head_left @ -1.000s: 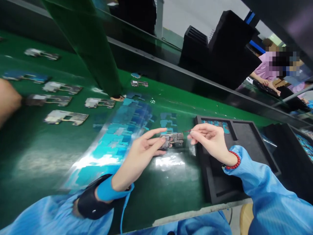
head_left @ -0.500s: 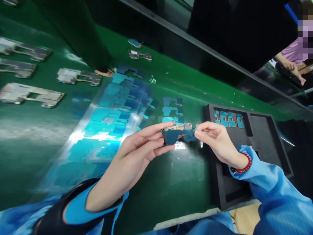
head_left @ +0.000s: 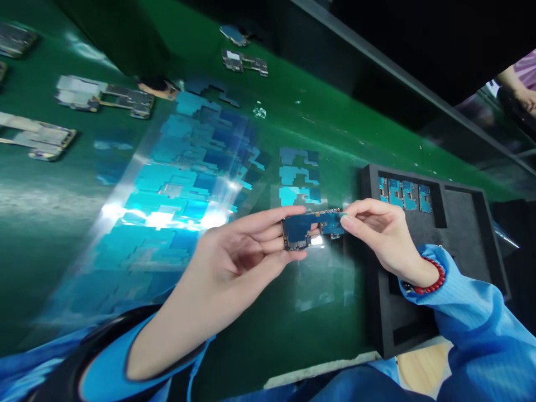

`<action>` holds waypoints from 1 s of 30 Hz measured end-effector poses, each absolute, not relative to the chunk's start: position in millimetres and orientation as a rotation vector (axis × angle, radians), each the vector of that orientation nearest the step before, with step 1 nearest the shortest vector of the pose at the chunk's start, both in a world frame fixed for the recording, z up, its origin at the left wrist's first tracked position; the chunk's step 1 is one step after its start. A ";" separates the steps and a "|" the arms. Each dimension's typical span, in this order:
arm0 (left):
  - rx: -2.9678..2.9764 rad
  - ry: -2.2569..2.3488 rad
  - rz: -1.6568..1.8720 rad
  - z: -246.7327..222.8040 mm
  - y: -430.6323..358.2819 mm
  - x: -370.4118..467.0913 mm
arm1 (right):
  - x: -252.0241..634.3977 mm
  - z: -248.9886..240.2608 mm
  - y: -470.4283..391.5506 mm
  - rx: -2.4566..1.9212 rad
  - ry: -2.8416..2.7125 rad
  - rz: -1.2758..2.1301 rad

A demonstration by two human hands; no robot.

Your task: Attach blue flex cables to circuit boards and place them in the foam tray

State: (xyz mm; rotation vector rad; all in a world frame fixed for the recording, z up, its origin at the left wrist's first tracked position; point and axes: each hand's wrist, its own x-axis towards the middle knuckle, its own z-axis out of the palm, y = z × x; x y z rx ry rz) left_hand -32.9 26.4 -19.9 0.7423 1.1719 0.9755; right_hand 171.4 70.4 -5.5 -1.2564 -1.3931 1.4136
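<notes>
Circuit board (head_left: 299,244) is up in both hands, over the near-middle of the green bench (head_left: 326,335). Blue film (head_left: 298,226) lies over most of its face, bare parts showing along the near edge.

Left hand (head_left: 234,265) has its left end: forefinger along the far edge, thumb at the near edge, other fingers behind. Fingers closed round the board, not spread. Right hand (head_left: 383,234) is at the right end, thumb and forefinger pinching the film there; from here can't tell if the board is in the pinch too.

Just beyond the board: three film cutouts (head_left: 288,176) in a column. Left of that, a shiny sheet (head_left: 188,151) packed with more cutouts, running far to near. Farther left, grey boards (head_left: 79,92) spaced out on the bench, some cut off from sight. Another board (head_left: 233,60) far out, with a blue piece (head_left: 234,34) just past it.

Right side: black tray (head_left: 379,312), four blue-faced boards (head_left: 408,196) in a row at its far left. Far right, a co-worker's hand (head_left: 525,97).
</notes>
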 end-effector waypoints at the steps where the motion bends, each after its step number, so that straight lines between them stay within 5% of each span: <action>1: 0.751 1.177 0.969 -19.2 26.6 -33.0 | 171.6 -4.9 70.7 -1.249 -1.399 1.418; 30: 0.912 1.149 0.992 -29.7 26.9 -35.1 | 169.8 -1.7 69.4 -1.249 -1.413 1.416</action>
